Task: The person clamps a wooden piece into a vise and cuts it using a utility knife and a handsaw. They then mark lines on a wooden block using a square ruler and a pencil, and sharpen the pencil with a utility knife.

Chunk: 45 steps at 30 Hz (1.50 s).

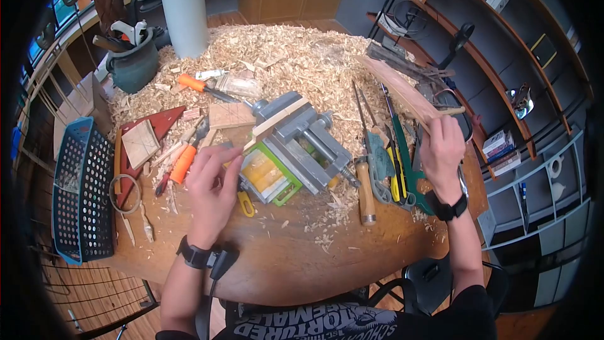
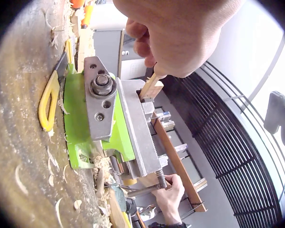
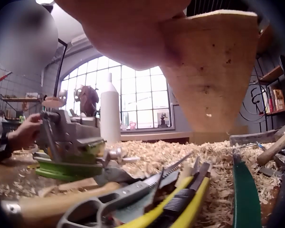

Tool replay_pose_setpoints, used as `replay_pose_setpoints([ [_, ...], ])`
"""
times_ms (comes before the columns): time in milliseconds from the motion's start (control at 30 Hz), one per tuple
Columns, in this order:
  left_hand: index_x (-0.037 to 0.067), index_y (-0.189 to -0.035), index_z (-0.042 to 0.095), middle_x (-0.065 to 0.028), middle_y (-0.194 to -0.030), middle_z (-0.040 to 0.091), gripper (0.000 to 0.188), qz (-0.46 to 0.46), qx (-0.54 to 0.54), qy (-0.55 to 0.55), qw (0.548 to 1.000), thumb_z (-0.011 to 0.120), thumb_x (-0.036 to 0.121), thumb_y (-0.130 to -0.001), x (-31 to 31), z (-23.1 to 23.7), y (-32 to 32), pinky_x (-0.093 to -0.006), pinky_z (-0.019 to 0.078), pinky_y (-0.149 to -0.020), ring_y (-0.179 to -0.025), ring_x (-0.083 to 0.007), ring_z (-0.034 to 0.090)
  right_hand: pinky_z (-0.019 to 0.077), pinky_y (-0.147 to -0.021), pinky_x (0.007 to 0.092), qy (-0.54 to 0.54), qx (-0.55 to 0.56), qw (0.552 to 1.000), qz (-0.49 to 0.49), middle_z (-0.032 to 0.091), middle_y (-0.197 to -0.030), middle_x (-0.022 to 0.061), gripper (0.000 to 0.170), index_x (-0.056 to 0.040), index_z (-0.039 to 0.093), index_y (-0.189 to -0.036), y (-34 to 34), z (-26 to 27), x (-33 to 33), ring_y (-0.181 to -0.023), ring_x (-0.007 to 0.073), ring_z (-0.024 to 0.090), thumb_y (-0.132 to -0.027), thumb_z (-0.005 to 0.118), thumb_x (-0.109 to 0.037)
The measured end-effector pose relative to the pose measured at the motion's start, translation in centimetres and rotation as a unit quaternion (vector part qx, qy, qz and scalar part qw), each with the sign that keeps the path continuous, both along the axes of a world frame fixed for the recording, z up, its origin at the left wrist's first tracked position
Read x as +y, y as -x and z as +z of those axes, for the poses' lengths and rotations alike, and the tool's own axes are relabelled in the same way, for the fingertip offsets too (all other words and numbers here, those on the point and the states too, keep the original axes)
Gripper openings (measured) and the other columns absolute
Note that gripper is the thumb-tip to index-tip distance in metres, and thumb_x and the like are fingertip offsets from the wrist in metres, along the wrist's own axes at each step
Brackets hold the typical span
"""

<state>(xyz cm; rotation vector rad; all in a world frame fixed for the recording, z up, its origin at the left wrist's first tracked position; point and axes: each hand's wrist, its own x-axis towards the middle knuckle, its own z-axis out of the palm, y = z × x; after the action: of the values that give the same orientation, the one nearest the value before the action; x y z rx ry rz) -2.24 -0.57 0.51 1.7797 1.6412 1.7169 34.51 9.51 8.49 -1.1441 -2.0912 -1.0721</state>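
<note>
A grey metal vise [image 1: 302, 145] on a green base holds a thin wooden strip [image 1: 280, 117] slanting along its jaws. The left hand [image 1: 211, 186] pinches the strip's near end; in the left wrist view that hand [image 2: 180, 38] covers the tip, and the strip [image 2: 151, 87] runs down to the vise [image 2: 133, 123]. Off to the right of the vise, the right hand [image 1: 443, 154] grips the lower end of a flat, tapered board [image 1: 399, 88], raised above the tools. The right wrist view shows the board [image 3: 209, 71] widening beneath that hand [image 3: 133, 33].
Wood shavings [image 1: 302, 50] cover the table's far half. Between vise and right hand lie a wooden-handled tool [image 1: 366, 195], saws and a yellow cutter [image 1: 397, 179]. Orange-handled tools [image 1: 183, 164], a red triangle [image 1: 160, 127] and a blue basket [image 1: 82, 195] are at left.
</note>
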Motion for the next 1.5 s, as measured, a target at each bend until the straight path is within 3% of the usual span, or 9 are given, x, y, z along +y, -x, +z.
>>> replay_pose_setpoints([
  [367, 0.002, -0.102, 0.072, -0.0030, -0.095, 0.063, 0.015, 0.001, -0.004, 0.013, 1.000, 0.067, 0.000, -0.088, -0.1, 0.1, 0.1, -0.0198, 0.0334, -0.050, -0.057, -0.0038, 0.045, 0.0463, -0.068, 0.0415, 0.076, 0.009, 0.996, 0.040, 0.051, -0.081, 0.0126, 0.013, -0.0042, 0.056, -0.084, 4.0, -5.4, 5.5, -0.078, 0.0312, 0.055, -0.073, 0.062, 0.000],
  [500, 0.000, -0.101, 0.072, -0.0053, -0.092, 0.062, 0.016, -0.004, -0.002, 0.002, 1.000, 0.067, -0.004, -0.087, 0.0, 0.2, 0.0, -0.0216, 0.0363, -0.049, -0.058, -0.0059, 0.048, 0.0480, -0.076, 0.0445, 0.211, 0.101, 0.972, 0.033, 0.056, -0.088, 0.0170, 0.021, -0.0004, 0.059, -0.091, 4.8, -4.9, 3.9, -0.084, 0.0377, 0.057, -0.077, 0.072, -0.008],
  [600, 0.000, -0.101, 0.072, -0.0053, -0.092, 0.062, 0.016, -0.004, -0.010, 0.003, 1.000, 0.068, -0.005, -0.087, 0.0, 0.2, -0.1, -0.0216, 0.0362, -0.049, -0.058, -0.0058, 0.048, 0.0502, -0.076, 0.0406, 0.438, 0.155, 0.884, 0.046, 0.064, -0.096, 0.0205, 0.028, 0.0049, 0.065, -0.097, 3.9, -3.8, 3.1, -0.090, 0.0372, 0.063, -0.087, 0.071, -0.021],
  [700, 0.000, -0.101, 0.072, -0.0052, -0.092, 0.062, 0.016, -0.003, -0.004, -0.002, 1.000, 0.068, -0.005, -0.086, 0.1, 0.1, 0.0, -0.0213, 0.0358, -0.049, -0.057, -0.0055, 0.047, 0.0498, -0.068, 0.0402, 0.380, 0.282, 0.878, 0.072, 0.066, -0.085, 0.0225, 0.028, 0.0056, 0.066, -0.088, 1.8, -3.4, 2.2, -0.077, 0.0354, 0.066, -0.090, 0.066, -0.022],
  [767, 0.000, -0.101, 0.072, -0.0052, -0.092, 0.062, 0.016, -0.005, 0.003, -0.008, 1.000, 0.068, -0.005, -0.086, 0.0, 0.1, 0.0, -0.0211, 0.0356, -0.048, -0.057, -0.0053, 0.047, 0.0481, -0.061, 0.0411, 0.339, 0.320, 0.885, -0.006, 0.064, -0.074, 0.0235, 0.028, 0.0061, 0.065, -0.084, -0.3, -2.5, 1.1, -0.066, 0.0344, 0.066, -0.091, 0.063, -0.021],
  [900, 0.000, -0.101, 0.072, -0.0053, -0.093, 0.062, 0.016, 0.000, -0.002, 0.000, 1.000, 0.068, -0.004, -0.086, 0.0, 0.2, -0.1, -0.0207, 0.0351, -0.048, -0.057, -0.0049, 0.047, 0.0485, -0.062, 0.0454, 0.361, 0.244, 0.882, -0.181, 0.065, -0.072, 0.0236, 0.026, 0.0047, 0.065, -0.083, -5.7, -3.1, -2.5, -0.068, 0.0406, 0.065, -0.089, 0.064, -0.021],
  [967, 0.001, -0.101, 0.072, -0.0053, -0.093, 0.063, 0.016, 0.002, -0.002, 0.003, 1.000, 0.068, -0.004, -0.086, 0.0, 0.1, -0.1, -0.0206, 0.0351, -0.048, -0.057, -0.0048, 0.047, 0.0499, -0.067, 0.0474, 0.433, 0.205, 0.845, -0.236, 0.067, -0.076, 0.0232, 0.027, 0.0037, 0.066, -0.083, -7.2, -4.1, -5.0, -0.073, 0.0416, 0.065, -0.087, 0.068, -0.022],
  [1200, 0.001, -0.102, 0.072, -0.0058, -0.096, 0.064, 0.016, 0.004, 0.006, -0.002, 1.000, 0.068, -0.003, -0.087, 0.0, -0.2, -0.1, -0.0202, 0.0355, -0.048, -0.057, -0.0045, 0.048, 0.0495, -0.080, 0.0436, 0.459, 0.186, 0.839, -0.226, 0.066, -0.094, 0.0231, 0.035, 0.0031, 0.065, -0.095, -8.4, -6.9, -8.5, -0.091, 0.0390, 0.064, -0.086, 0.074, -0.029],
  [1500, 0.001, -0.102, 0.072, -0.0064, -0.097, 0.064, 0.016, 0.003, 0.005, 0.003, 1.000, 0.068, -0.002, -0.088, 0.0, 0.0, 0.0, -0.0201, 0.0367, -0.049, -0.057, -0.0049, 0.049, 0.0489, -0.081, 0.0404, 0.570, 0.240, 0.777, -0.120, 0.063, -0.098, 0.0146, 0.038, -0.0005, 0.061, -0.100, -10.8, -6.2, -8.0, -0.090, 0.0301, 0.062, -0.078, 0.082, -0.024],
])
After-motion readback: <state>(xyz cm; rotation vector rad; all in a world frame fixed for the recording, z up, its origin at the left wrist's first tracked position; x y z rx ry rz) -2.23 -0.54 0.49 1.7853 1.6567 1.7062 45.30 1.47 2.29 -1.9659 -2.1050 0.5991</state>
